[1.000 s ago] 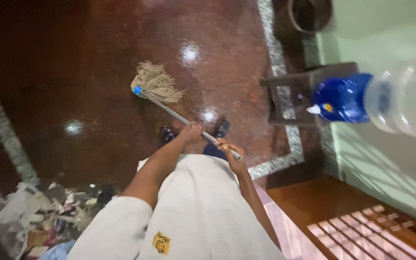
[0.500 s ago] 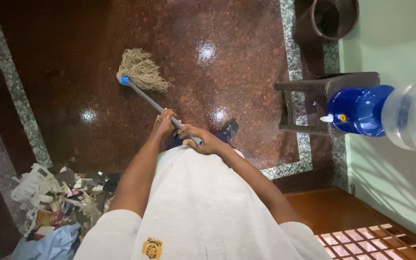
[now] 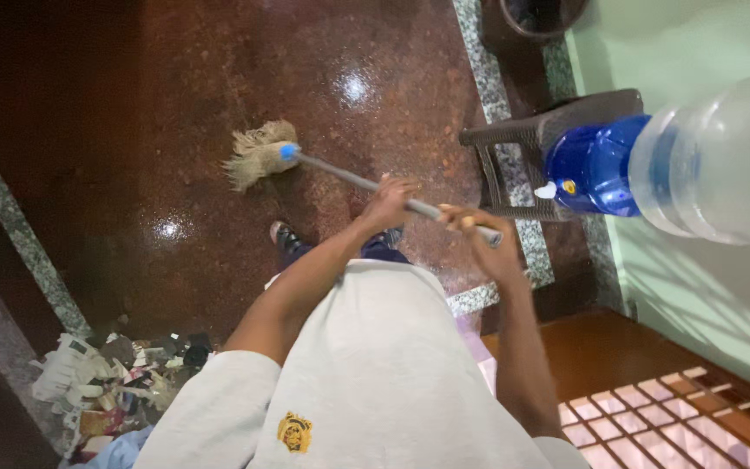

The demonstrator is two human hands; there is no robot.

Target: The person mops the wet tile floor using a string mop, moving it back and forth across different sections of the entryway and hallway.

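The mop (image 3: pixel 258 156) has a tan string head, a bright blue collar and a grey metal handle. The floor (image 3: pixel 219 78) is glossy dark red-brown stone with fine speckling (white glare spots show on it), crossed by bands of grey-and-white speckled granite (image 3: pixel 479 65). The stool (image 3: pixel 536 143) is dark brown with a woven pattern. The bottle (image 3: pixel 653 165) is clear plastic with a deep blue cap and a white tip. The shirt (image 3: pixel 366 373) is light grey with a small yellow emblem. The wall (image 3: pixel 696 43) is pale green. The litter pile (image 3: pixel 106 382) is mixed white, black and light blue.
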